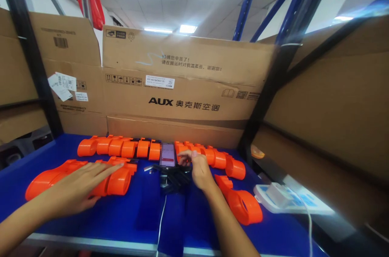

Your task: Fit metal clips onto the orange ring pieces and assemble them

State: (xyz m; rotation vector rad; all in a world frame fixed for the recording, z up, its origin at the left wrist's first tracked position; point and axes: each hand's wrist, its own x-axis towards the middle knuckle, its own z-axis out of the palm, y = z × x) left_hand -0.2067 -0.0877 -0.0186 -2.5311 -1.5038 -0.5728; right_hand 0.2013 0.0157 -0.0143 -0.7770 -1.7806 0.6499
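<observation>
My left hand lies with fingers stretched out over a row of orange ring-shaped plastic parts at the left front. My right hand is beside a pile of small black pieces in the middle, its fingers curled; what they hold, if anything, I cannot make out. Just behind the pile stands a phone with a lit screen. Another row of orange parts runs along the back left, and more orange parts line the back right, partly hidden by my right hand. One orange part lies apart at the right, near my forearm.
Blue cloth covers the table. A white cable runs from the pile over the front edge. At the right sits a white power strip with a plug. Cardboard walls and dark posts bound the back and sides.
</observation>
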